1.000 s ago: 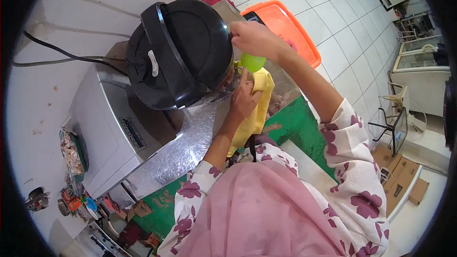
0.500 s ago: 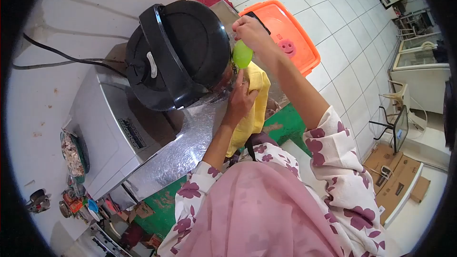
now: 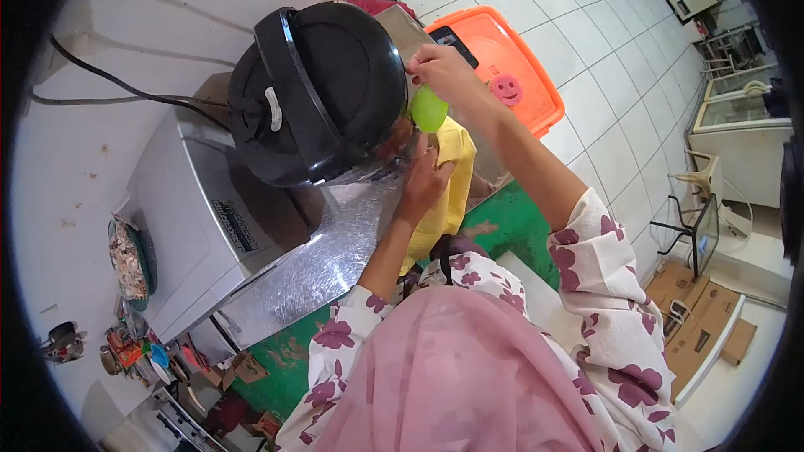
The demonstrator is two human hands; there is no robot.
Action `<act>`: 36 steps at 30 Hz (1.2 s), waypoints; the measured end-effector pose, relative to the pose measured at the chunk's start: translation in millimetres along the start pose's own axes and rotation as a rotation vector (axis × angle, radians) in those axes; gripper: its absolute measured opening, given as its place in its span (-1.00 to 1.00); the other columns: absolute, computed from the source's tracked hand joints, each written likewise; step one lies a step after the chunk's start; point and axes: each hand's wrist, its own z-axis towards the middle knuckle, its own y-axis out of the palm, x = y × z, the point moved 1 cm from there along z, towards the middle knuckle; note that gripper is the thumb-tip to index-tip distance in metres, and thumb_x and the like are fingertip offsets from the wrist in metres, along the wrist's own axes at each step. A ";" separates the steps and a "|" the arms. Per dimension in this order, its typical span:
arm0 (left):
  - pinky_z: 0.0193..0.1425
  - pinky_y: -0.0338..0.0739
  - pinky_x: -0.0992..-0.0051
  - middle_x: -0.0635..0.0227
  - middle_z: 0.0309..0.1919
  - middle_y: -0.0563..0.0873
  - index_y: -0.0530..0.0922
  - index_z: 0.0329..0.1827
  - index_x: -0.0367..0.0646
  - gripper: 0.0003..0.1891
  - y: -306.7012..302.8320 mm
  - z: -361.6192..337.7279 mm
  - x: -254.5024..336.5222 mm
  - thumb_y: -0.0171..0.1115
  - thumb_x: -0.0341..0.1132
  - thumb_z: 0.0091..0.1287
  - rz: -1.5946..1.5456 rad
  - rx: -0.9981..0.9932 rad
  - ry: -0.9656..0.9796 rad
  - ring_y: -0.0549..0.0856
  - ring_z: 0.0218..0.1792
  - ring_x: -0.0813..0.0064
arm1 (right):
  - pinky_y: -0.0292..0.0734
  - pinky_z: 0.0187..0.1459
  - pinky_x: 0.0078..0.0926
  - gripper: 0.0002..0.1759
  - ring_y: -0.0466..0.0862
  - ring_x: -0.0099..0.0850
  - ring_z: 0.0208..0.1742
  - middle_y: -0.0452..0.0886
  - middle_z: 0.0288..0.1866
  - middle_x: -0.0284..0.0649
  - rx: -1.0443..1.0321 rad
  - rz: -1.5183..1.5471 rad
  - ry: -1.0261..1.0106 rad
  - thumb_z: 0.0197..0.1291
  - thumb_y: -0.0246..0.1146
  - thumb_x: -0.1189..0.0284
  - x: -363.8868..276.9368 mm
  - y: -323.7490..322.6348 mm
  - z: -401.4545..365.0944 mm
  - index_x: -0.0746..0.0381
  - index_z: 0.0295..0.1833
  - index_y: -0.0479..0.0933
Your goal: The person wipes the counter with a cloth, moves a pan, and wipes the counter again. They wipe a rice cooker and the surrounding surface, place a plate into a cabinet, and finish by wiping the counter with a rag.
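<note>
A large rice cooker (image 3: 360, 75) with a black lid and a black carrying handle stands in front of me. My right hand (image 3: 444, 75) is closed beside the lid's right edge. A lime-green rounded object (image 3: 430, 109) hangs just under its fingers, close to the cooker's side; the part at the fingers is hidden. My left hand (image 3: 425, 180) is lower down, against the cooker's lower right side. Its fingers are closed on a yellow cloth (image 3: 457, 167), which drapes down toward my lap.
The cooker sits over a shiny metal surface (image 3: 335, 264), beside a silver-grey appliance (image 3: 201, 218). An orange plastic lid (image 3: 523, 59) at the right carries a pink smiley sponge (image 3: 506, 89) and a dark phone-like object (image 3: 455, 43). A black cable (image 3: 126, 84) runs along the wall.
My left index finger, pointing up toward the green object before, is now drawn in at the cloth. My right hand and the green object sit slightly lower; the view has shifted a little.
</note>
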 end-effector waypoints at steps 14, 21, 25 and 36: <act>0.16 0.38 0.26 -0.03 0.06 0.54 0.45 0.15 -0.25 -0.56 -0.6 -13.0 -10.3 0.11 -0.28 0.21 -0.046 0.051 -0.063 0.53 0.12 0.05 | 0.50 0.04 -0.57 -0.69 0.59 -0.53 0.00 0.60 -0.08 -0.31 -0.270 0.078 -0.389 0.11 0.11 0.73 14.3 -23.1 -41.4 0.30 -0.03 0.54; -0.17 0.50 0.13 -0.10 -0.34 0.64 0.54 -0.08 -0.23 -0.70 3.9 -54.7 -3.2 0.07 -0.24 0.22 0.004 -0.005 -0.284 0.65 -0.24 -0.07 | 0.58 -0.18 -0.59 -0.84 0.62 -0.57 -0.22 0.62 -0.27 -0.28 0.260 0.048 -0.480 0.14 0.20 0.65 -12.8 -45.9 -55.7 0.34 -0.13 0.54; -0.19 0.50 0.12 -0.11 -0.35 0.64 0.55 -0.12 -0.22 -0.73 9.2 -77.5 -11.9 0.07 -0.26 0.21 -0.128 0.030 -0.305 0.65 -0.26 -0.08 | 0.55 -0.37 -0.59 -0.88 0.61 -0.57 -0.41 0.61 -0.42 -0.25 0.582 -0.046 -0.395 0.08 0.30 0.55 4.9 -39.2 -68.2 0.34 -0.32 0.49; -0.18 0.48 0.10 -0.12 -0.33 0.63 0.52 -0.17 -0.32 -0.75 -1.5 -90.8 -12.3 0.08 -0.31 0.22 -0.044 0.048 -0.264 0.63 -0.26 -0.13 | 0.45 -0.43 -0.45 -0.79 0.47 -0.36 -0.41 0.42 -0.41 -0.20 0.957 -0.046 -0.328 0.01 0.35 0.54 59.1 -10.6 -61.3 0.31 -0.42 0.40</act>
